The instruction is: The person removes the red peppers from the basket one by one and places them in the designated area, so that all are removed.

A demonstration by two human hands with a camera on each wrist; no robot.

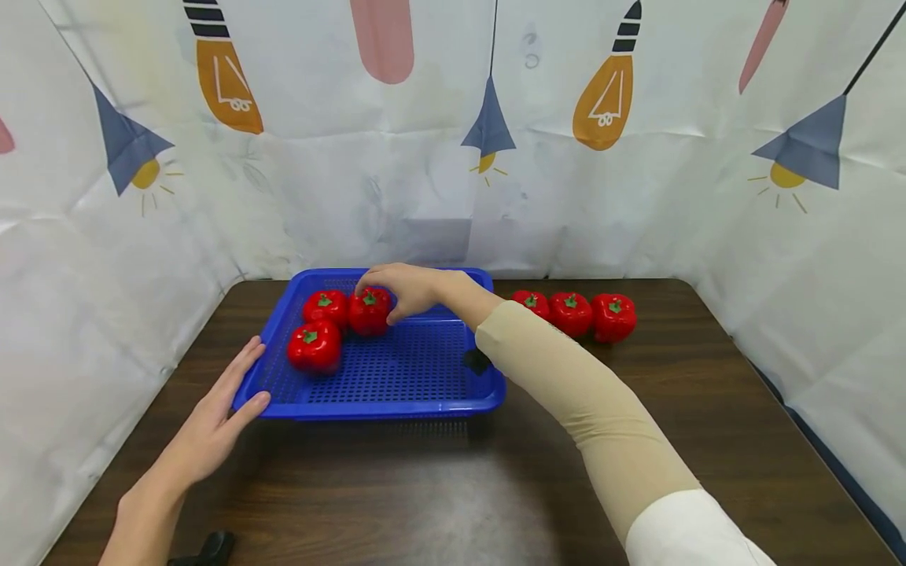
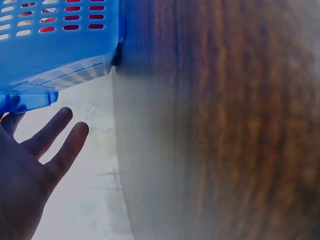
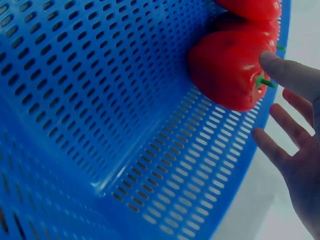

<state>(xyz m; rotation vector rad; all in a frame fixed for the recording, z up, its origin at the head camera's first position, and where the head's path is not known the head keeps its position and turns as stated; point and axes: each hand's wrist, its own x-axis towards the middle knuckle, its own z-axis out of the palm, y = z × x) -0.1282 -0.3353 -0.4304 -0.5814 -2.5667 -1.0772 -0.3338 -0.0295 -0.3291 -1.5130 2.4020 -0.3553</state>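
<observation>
A red bell pepper with a green stem sits in the blue plastic basket. My right hand is over it; in the right wrist view the thumb tip overlaps the pepper near its stem, while other fingers spread apart by the basket rim. Two more peppers, one behind and one in front, lie to its left in the basket. My left hand rests at the basket's left front corner, thumb at the rim; its fingers look straight and spread in the left wrist view.
Three red peppers stand in a row on the brown wooden table, right of the basket and partly behind my right sleeve. A black object lies at the front left. White printed cloth hangs behind and beside the table.
</observation>
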